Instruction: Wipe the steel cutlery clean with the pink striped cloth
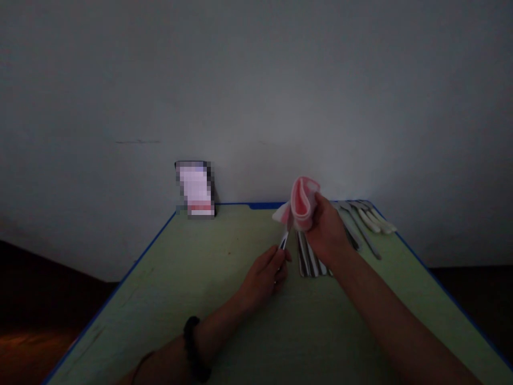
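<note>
My left hand (pixel 266 270) is closed round the lower end of a shiny metal piece of cutlery (pixel 285 239), which slants up and away. Its far end is hidden by a folded pink and white cloth (pixel 302 206), so I cannot tell its kind. My right hand (pixel 326 227) grips that cloth above the table, its fingers mostly behind the folds. Below the right hand, several metal cutlery handles (pixel 304 259) lie side by side, partly covered by the hand.
More cutlery lies right of my right hand, including a long grey-handled piece (pixel 366 238) and several pale-handled pieces (pixel 371 219). A phone with a blurred screen (pixel 196 187) leans on the wall at the back left. The pale green table (pixel 192 267) has blue edges.
</note>
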### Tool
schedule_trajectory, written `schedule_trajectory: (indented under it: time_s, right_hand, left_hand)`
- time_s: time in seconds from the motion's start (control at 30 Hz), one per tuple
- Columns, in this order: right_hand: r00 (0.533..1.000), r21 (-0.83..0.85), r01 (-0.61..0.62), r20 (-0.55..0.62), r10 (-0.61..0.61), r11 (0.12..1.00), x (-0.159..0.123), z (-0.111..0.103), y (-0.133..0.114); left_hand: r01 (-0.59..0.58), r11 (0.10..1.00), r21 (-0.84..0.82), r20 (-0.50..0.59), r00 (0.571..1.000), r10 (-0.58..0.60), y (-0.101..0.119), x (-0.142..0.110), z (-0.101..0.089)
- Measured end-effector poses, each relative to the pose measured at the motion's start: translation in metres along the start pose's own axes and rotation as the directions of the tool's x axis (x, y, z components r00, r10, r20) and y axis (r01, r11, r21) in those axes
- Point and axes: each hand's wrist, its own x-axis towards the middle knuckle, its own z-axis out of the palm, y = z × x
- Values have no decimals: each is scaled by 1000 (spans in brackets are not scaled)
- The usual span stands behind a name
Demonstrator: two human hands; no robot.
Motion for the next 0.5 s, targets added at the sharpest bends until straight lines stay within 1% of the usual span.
schedule_trajectory:
  time_s: [0.07, 0.1, 0.17, 0.27, 0.33, 0.4, 0.5]
  right_hand:
    - [998, 25, -54, -16, 55, 998, -3, 2, -1]
    - [998, 13, -60, -22, 61, 998, -5, 2, 1]
    - [998, -12, -37, -46, 36, 999, -10, 2, 5]
    - [996, -96, 40, -80, -48, 995, -17, 3, 12]
    - [990, -185, 86, -90, -104, 979, -21, 3, 16]
    - [985, -270, 113, -92, -143, 956, -23, 4, 18]
    - [984, -350, 115, -90, -155, 930, -24, 4, 21]
  left_hand:
    - [11, 999, 32, 37, 999, -13, 1, -3, 1]
    - [16, 999, 42, 61, 998, -18, 1, -4, 2]
    - [13, 999, 52, 105, 994, -19, 2, -6, 3]
    - [2, 999, 45, 149, 989, -8, 2, -8, 3]
    - [-14, 999, 43, 154, 988, 8, 1, -9, 3]
    - [-32, 998, 57, 135, 991, 24, 0, -9, 2]
    - [-44, 996, 79, 99, 994, 36, -2, -7, 1]
